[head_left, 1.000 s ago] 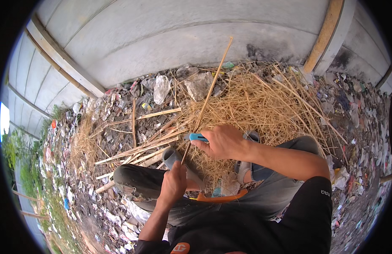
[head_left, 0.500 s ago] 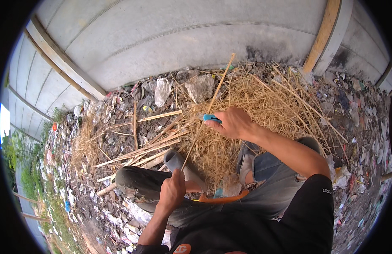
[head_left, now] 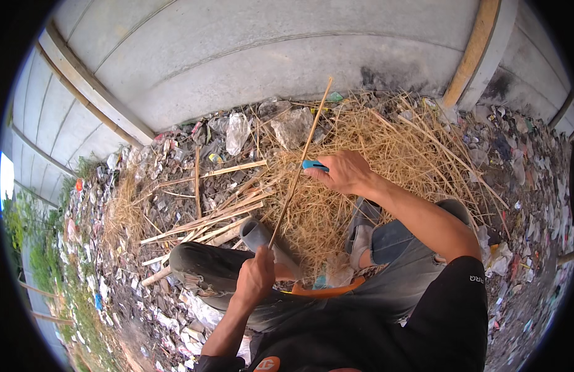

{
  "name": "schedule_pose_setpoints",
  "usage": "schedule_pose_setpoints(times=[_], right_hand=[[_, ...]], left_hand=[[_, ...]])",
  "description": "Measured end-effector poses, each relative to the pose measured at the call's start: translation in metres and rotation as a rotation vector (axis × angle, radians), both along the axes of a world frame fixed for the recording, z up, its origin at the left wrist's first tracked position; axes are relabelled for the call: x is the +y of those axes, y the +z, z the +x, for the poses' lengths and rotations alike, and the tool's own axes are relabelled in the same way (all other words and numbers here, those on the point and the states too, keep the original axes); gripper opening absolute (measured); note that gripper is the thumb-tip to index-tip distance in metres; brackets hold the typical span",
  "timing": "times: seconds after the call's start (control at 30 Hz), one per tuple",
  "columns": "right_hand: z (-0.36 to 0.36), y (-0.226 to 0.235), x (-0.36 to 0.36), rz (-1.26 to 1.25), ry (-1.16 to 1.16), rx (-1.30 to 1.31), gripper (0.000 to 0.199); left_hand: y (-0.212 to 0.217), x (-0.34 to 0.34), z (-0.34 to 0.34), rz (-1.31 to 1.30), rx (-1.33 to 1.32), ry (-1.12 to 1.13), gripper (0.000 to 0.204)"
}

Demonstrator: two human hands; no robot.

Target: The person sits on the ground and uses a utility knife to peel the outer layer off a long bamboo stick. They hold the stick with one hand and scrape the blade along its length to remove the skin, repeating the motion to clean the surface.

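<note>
Left hand (head_left: 256, 279) closed on lower end of bamboo strip (head_left: 297, 170), strip slanting up over shavings pile (head_left: 386, 155). Right hand (head_left: 346, 172) clenched around blue-handled knife (head_left: 314, 165), touching strip mid-length. Judgement: brace lower end firm, shave away from body, shallow angle.

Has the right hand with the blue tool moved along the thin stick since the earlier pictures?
Yes. The right hand with the blue tool moved up the thin stick, away from the knee, toward the concrete wall.

A straw heap (head_left: 386, 149) lies before the concrete wall (head_left: 249, 56) — split sticks (head_left: 206, 217) to its left.
</note>
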State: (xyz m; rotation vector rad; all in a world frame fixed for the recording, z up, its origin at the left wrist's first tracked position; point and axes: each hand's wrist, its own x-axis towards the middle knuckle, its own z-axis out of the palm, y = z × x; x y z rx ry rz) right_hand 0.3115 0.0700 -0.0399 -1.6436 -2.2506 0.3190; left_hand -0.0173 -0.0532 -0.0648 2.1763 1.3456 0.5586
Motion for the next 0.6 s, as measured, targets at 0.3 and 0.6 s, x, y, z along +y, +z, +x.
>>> schedule_pose_setpoints(times=[0.3,0.6], right_hand=[[0.039,-0.022,0.047,-0.009,-0.241,0.063,0.075],[0.267,0.018,0.054,0.438,-0.993,0.627,0.068]], left_hand=[[-0.011,-0.014,-0.020,-0.081,0.041,-0.042,0.012],[-0.019,-0.122,-0.102,-0.323,0.077,0.224,0.016]])
